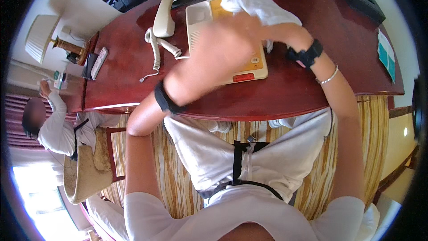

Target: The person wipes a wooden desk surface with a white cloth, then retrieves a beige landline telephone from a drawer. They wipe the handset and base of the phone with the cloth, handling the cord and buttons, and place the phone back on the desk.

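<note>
My left hand (230,42) is blurred and hangs over a desk telephone base (199,15), hiding much of its cream and yellow top. My right hand (282,33) meets it from the right; its fingers are hidden behind my left hand. A white cloth (257,1) lies bunched over the phone's far right corner, with a bit of it showing below my right hand. Left of the base, the cream handset (166,15) rests off its cradle. Its coiled cord (155,52) trails on the desk, with a small loose plug (142,80) at one end.
The dark red wooden desk (117,87) has a curved front edge. A black tissue box (362,1) and a teal card (387,57) lie right. Remote control (99,63) and table lamp (43,36) are left. Another person (60,127) sits in an armchair (87,174).
</note>
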Demonstrator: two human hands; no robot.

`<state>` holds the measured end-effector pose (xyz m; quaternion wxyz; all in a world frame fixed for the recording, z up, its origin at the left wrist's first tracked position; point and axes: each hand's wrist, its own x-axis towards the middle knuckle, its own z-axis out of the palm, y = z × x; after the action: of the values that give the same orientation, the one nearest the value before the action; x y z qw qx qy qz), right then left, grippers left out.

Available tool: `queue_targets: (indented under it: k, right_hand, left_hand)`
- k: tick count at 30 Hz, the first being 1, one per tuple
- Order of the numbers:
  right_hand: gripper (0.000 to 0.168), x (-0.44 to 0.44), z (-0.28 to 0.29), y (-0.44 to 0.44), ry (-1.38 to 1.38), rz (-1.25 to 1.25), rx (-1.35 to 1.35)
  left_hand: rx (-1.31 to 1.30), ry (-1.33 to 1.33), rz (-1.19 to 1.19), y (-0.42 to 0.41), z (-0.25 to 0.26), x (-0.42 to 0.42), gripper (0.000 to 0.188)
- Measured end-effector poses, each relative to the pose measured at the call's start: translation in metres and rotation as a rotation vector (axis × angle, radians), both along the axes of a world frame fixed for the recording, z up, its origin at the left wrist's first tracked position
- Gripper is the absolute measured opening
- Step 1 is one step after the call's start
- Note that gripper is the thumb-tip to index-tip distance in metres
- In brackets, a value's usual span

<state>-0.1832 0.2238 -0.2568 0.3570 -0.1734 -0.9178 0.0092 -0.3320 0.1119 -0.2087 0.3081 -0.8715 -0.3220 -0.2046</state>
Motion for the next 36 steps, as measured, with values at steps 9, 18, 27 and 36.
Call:
queue_targets:
  k: [9, 18, 27, 36]
  right_hand:
    - [0.057, 0.041, 0.023, 0.002, -0.477, -0.213, -0.569]
    - [0.061, 0.020, 0.013, 0.006, -0.390, 0.020, -0.579]
    - [0.051, 0.029, 0.006, 0.018, -0.632, 0.026, -0.702]
    - [0.052, 0.036, -0.025, 0.044, -0.510, -0.076, -0.593]
  left_hand:
    - [-0.043, 0.509, 0.144, -0.043, -0.053, 0.048, 0.038]
    - [-0.804, 0.315, -0.115, -0.024, -0.017, 0.032, 0.027]
    - [-0.825, -0.196, -0.167, 0.017, 0.030, -0.041, 0.019]
    - [-0.771, -0.268, -0.033, -0.006, 0.024, -0.077, 0.022]
